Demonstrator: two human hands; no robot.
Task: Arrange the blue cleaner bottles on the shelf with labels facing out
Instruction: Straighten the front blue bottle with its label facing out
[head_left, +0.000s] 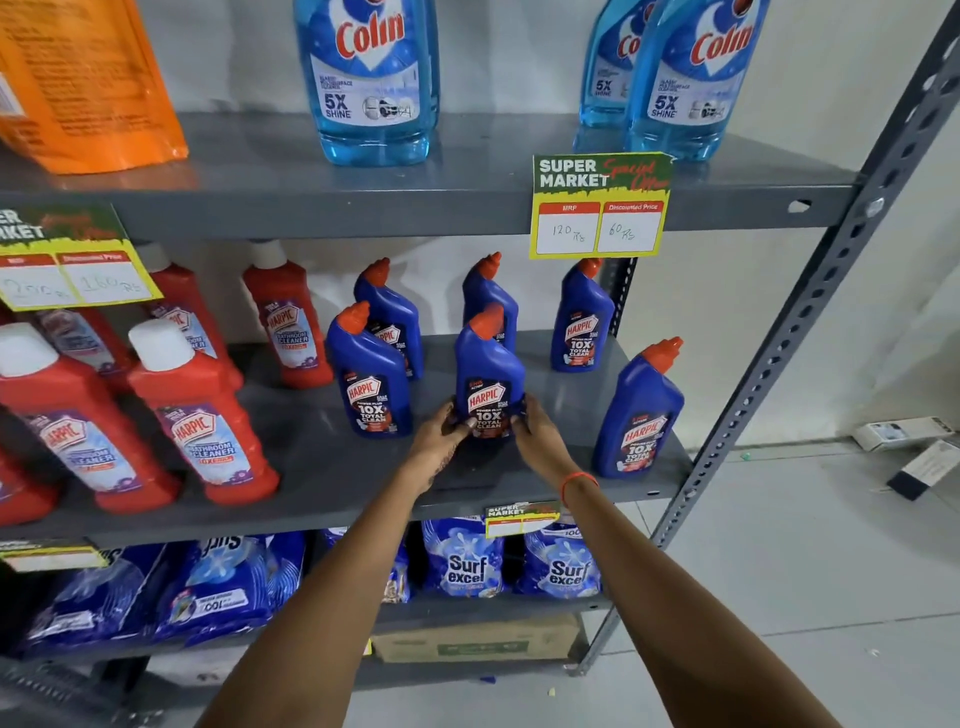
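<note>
Several blue Harpic cleaner bottles with orange-red caps stand on the grey middle shelf (322, 467). My left hand (439, 436) and my right hand (537, 434) grip the base of the front middle bottle (488, 364) from both sides; its label faces out. Another bottle (371, 374) stands to its left and one (641, 415) at the front right, both labels out. In the back row, the right bottle (582, 322) shows its label. The back left bottle (392, 317) and the back middle bottle (491, 296) are partly hidden behind the front bottles.
Red Harpic bathroom cleaner bottles (200, 415) fill the shelf's left side. Light blue Colin bottles (369, 78) and an orange pouch (88, 78) stand on the shelf above. Price tags (600, 208) hang from the shelf edges. Surf Excel packs (465, 561) lie below. A perforated upright post (810, 312) bounds the right.
</note>
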